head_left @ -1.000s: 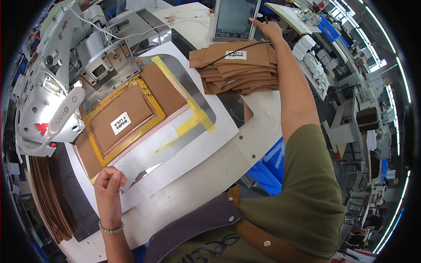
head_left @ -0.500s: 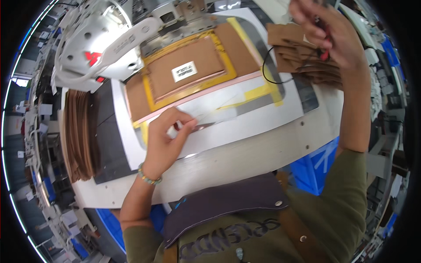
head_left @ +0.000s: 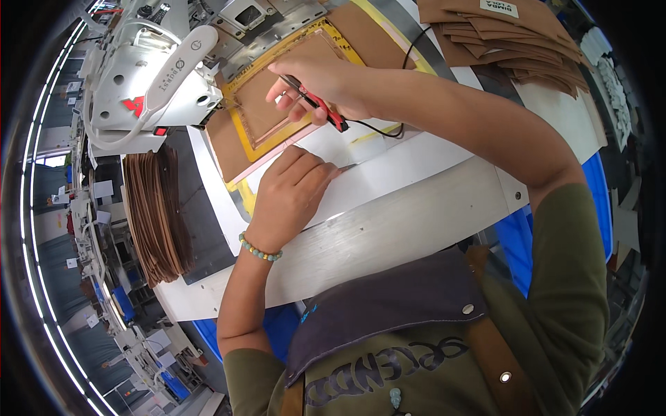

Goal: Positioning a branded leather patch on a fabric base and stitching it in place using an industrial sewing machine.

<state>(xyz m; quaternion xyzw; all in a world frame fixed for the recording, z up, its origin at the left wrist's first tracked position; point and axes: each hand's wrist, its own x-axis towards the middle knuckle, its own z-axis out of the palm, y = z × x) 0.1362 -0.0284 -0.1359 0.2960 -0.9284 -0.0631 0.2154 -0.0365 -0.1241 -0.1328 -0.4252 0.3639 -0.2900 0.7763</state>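
Observation:
My right hand [head_left: 336,83] is closed around a red-and-black hand tool [head_left: 326,113] with a black cord trailing from it. It hovers over a brown panel [head_left: 253,104] set inside a yellow frame [head_left: 251,149], hiding the panel's middle. Just below, my left hand [head_left: 295,187] is closed with its knuckles up. From its fingers a thin pointed metal tool [head_left: 349,167], apparently tweezers, sticks out to the right above the white sheet [head_left: 388,173]. Most of that tool is hidden by the hand.
A white sewing machine head [head_left: 156,97] stands at the upper left, close to the frame. Brown pieces stand in a row [head_left: 156,215] on the left. Another brown stack [head_left: 506,41], with a white label on top, lies at the upper right. A blue bin [head_left: 517,253] sits below the table edge.
My right hand has swung left from the brown stack to above the framed panel, carrying the red-and-black tool. My left hand has turned knuckles-up, and the whole view has shifted.

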